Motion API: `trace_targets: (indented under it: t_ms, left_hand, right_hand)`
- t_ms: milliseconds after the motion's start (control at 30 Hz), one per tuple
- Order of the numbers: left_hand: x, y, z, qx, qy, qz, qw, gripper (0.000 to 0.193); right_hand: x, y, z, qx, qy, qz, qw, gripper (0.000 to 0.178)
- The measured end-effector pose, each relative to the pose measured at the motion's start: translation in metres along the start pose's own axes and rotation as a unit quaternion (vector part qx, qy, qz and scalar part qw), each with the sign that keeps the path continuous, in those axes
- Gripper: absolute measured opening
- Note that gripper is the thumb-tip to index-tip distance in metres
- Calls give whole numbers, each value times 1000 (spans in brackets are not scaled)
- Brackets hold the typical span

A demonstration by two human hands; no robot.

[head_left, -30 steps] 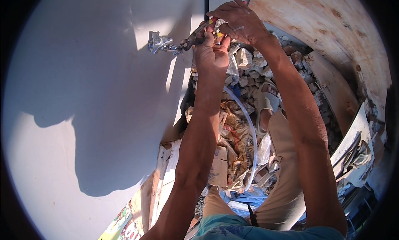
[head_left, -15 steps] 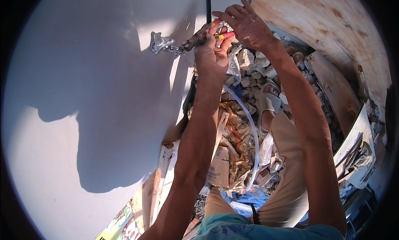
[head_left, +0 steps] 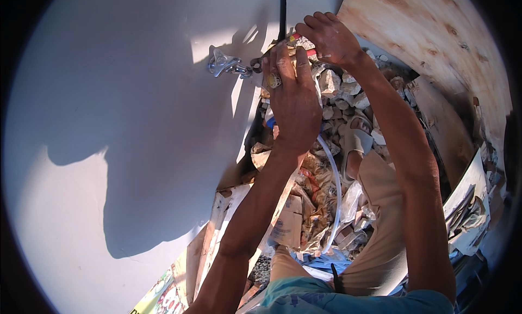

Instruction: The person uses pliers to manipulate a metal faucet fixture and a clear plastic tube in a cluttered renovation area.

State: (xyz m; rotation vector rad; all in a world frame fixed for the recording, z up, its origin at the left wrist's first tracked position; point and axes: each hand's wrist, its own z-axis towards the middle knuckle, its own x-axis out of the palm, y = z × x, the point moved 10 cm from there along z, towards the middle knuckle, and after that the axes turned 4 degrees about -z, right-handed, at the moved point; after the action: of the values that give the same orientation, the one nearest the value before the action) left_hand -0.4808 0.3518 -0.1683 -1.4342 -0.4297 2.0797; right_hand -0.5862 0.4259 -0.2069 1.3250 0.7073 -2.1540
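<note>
A chrome tap [head_left: 224, 62] with a lobed handle sticks out from the pale wall on the left. Beside the end of its body are the jaws of dark metal pliers [head_left: 255, 63] with red and yellow handle grips; whether they touch the tap I cannot tell. My left hand [head_left: 293, 96], back upward and wearing a ring, lies over the middle of the pliers with its fingers along them and its thumb hidden. At the far end of the handles, my right hand [head_left: 334, 44] is closed with curled fingers around the grips.
Broken stones [head_left: 331, 82] and crumpled sacks and paper [head_left: 315, 178] cover the ground. A clear hose [head_left: 338, 189] curves between my legs. My sandalled foot [head_left: 357, 134] stands on the rubble. A large plywood sheet [head_left: 429, 28] leans at the upper right; scrap boards [head_left: 223, 210] lie below the wall.
My left hand has turned from palm up to back up, now over the pliers. My right hand's fingers have curled in around the handles. The view has shifted slightly.
</note>
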Motion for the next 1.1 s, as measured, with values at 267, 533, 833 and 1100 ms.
trace_targets:
  t_ms: [267, 533, 833, 1100]
  left_hand:
    - [62, 45, 63, 13, 42, 271, 961, 59]
    - [56, 56, 74, 39, -43, 210, 976, 19]
    - [65, 66, 79, 5, 0, 231, 973, 30]
    - [57, 67, 83, -18, -36, 215, 976, 19]
  right_hand:
    - [8, 5, 4, -20, -20, 1, 1000, 39]
    - [17, 1, 11, -32, 2, -20, 999, 38]
    - [23, 0, 20, -52, -10, 2, 999, 38]
    - [27, -1, 28, -72, -12, -4, 997, 43]
